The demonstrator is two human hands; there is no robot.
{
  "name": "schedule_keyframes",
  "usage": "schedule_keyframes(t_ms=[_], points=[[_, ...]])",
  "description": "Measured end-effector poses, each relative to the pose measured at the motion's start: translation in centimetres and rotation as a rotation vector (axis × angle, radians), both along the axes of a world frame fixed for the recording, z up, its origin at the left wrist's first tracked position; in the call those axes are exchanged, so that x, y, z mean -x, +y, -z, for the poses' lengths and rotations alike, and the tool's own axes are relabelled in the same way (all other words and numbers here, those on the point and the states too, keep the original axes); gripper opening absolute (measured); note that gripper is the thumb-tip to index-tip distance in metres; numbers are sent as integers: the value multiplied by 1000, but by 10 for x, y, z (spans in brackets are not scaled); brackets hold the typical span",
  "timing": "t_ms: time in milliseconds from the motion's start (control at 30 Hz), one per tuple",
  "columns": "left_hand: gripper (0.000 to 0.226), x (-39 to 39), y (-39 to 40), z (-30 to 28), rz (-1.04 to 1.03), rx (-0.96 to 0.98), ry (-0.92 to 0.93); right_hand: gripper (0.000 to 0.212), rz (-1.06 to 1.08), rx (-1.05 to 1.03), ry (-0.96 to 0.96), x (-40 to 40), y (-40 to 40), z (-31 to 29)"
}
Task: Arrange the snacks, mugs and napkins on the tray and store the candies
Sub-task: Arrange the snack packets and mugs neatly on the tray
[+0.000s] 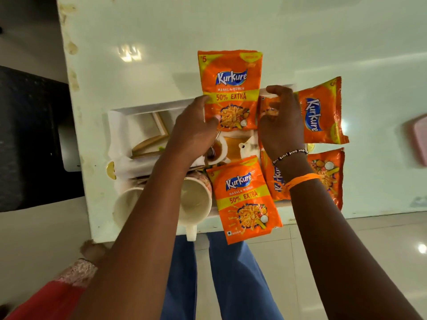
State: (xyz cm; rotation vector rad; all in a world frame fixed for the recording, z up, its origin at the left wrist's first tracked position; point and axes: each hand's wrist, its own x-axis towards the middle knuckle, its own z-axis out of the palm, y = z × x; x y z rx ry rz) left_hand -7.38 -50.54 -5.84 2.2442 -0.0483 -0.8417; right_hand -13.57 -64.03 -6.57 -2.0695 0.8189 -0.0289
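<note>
A white tray (147,106) lies on the pale table (254,31). Several orange Kurkure snack packets lie on and around it. My left hand (194,132) grips the lower left edge of the far packet (231,88), which sticks out past the tray's far rim. My right hand (280,125) pinches the left end of the sideways packet (321,112) at the right. Another packet (245,199) lies at the near edge, and one (328,174) sits under my right wrist. Two white mugs (195,199) (127,204) lie on their sides near the front. White napkins (117,144) line the tray's left side.
The tray shows a printed picture with a teapot (247,144). A yellow candy (111,169) rests by the tray's left rim. A dark chair (30,139) stands left of the table. A pink object (419,139) sits at the right edge. Another person's hand (92,250) touches the table's near corner.
</note>
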Motion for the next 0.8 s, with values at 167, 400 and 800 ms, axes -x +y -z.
schedule_keyframes(t_ms=[167, 400, 800], points=[[52, 15, -13, -1, 77, -85, 23, 50, -422, 490, 234, 13, -25, 3], [47, 23, -19, -5, 120, -130, 23, 53, -724, 759, 362, 15, -44, 8], [36, 98, -36, -18, 270, -163, -65, 45, -341, 557, 302, 95, -6, -21]])
